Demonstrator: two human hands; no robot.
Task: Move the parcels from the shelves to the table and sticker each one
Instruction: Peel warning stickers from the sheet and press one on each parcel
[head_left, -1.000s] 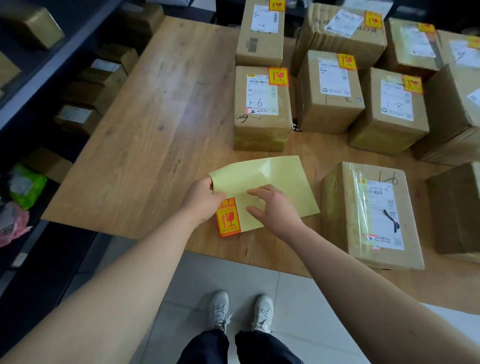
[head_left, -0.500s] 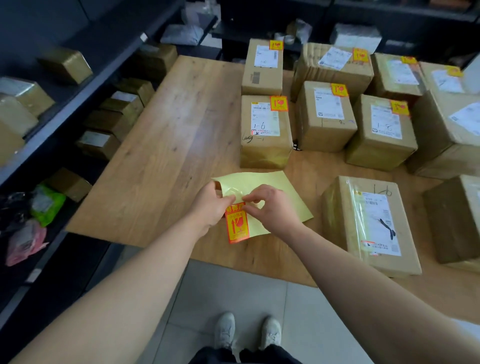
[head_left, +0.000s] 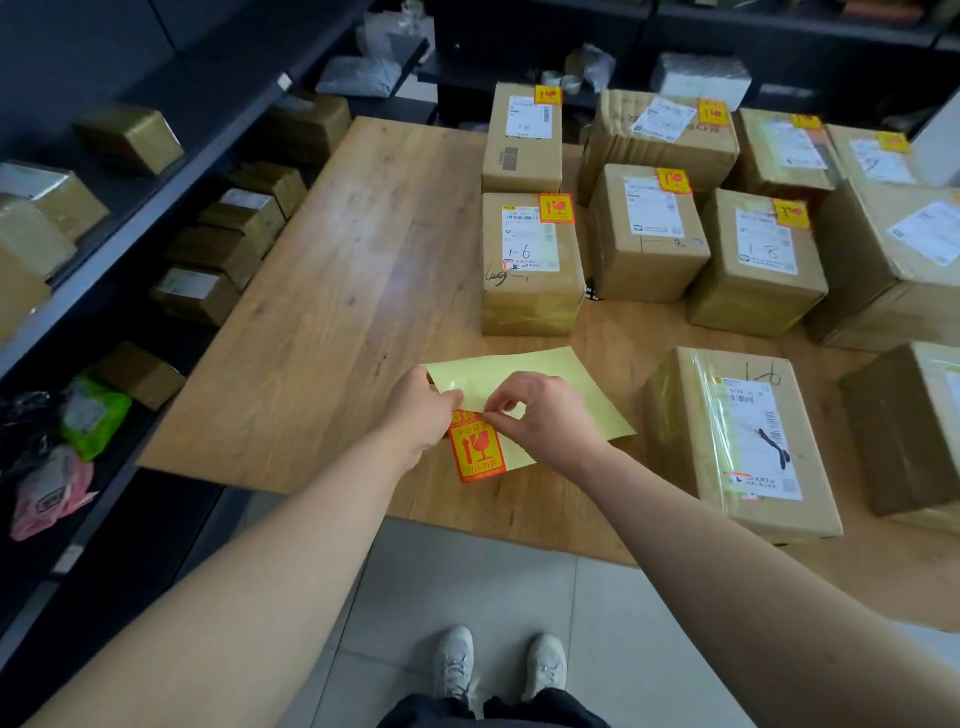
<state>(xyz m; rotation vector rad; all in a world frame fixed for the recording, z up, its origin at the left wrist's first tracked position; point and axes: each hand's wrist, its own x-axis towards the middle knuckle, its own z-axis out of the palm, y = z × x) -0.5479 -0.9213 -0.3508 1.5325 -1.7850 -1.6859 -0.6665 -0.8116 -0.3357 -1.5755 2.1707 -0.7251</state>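
your right hand (head_left: 540, 415) pinches the red sticker (head_left: 475, 449) by its top edge. your left hand (head_left: 421, 415) grips the yellow backing sheet (head_left: 561, 374) beside it, fingers seemingly curled under

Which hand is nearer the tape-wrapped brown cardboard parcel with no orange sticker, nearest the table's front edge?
Right. The right hand sits left of the parcel, not touching; the left hand is farther left.

The left hand (head_left: 423, 410) grips the yellow sheet (head_left: 571, 374). The right hand (head_left: 545, 415), just beside it, pinches the top of the sticker (head_left: 475, 452) with curled fingers (head_left: 500, 414).
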